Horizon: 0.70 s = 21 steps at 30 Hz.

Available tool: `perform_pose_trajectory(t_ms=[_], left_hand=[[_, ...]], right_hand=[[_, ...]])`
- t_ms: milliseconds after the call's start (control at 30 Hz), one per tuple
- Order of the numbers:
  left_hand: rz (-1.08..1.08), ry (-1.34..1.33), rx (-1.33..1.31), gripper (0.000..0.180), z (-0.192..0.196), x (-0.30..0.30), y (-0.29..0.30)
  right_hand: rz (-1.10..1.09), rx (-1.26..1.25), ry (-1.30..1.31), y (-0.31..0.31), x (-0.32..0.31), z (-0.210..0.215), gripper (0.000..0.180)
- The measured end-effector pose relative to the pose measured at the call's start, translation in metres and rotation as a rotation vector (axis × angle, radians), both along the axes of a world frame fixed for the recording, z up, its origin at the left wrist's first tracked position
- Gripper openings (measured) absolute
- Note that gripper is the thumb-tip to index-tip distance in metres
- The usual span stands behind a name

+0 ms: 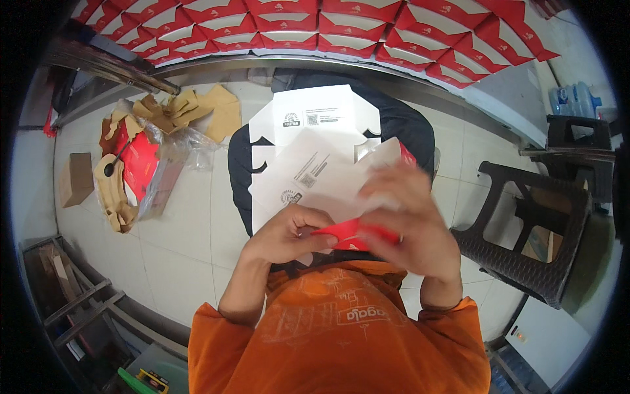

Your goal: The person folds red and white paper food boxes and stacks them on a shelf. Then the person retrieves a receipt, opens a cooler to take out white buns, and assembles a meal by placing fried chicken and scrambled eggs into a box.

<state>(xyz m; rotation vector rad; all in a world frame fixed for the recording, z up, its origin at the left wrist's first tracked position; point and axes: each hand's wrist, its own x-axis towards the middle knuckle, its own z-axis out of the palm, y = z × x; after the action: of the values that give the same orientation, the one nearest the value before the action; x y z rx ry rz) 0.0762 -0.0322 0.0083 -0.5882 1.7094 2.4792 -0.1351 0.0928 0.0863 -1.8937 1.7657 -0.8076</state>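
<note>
Two bare hands meet over a flat cardboard box blank (315, 177), white on its upper face and red on the other, held just above the person's lap. The left hand (289, 233) is clenched on the blank's near red edge (348, 233), thumb on top and fingers curled beneath. The right hand (413, 223) is blurred; it covers the right part of the same red edge with its fingers spread, and appears to be grasping the card, though the blur hides the exact hold. Beneath the held blank lies another white blank (315, 111) on a dark round stool (407, 125). A row of folded red-and-white boxes (328, 33) is stacked along the far wall. Torn brown cardboard and plastic wrap (138, 157) lie on the tiled floor to the left, and a dark woven chair (525, 223) stands to the right.
</note>
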Motion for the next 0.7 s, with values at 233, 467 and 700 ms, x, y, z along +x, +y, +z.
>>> perform_pose_trajectory(t_ms=[233, 467, 700], left_hand=[[-0.181, 0.121, -0.702, 0.015, 0.033, -0.014, 0.005], [0.95, 0.269, 0.055, 0.022, 0.043, -0.023, 0.017], [0.777, 0.175, -0.134, 0.025, 0.036, -0.021, 0.017]], right_hand=[[-0.063, -0.038, 0.062, -0.009, 0.02, -0.007, 0.024], [-0.099, -0.506, 0.189, 0.008, 0.037, -0.06, 0.044], [-0.032, -0.225, 0.279, -0.007, 0.021, -0.014, 0.041]])
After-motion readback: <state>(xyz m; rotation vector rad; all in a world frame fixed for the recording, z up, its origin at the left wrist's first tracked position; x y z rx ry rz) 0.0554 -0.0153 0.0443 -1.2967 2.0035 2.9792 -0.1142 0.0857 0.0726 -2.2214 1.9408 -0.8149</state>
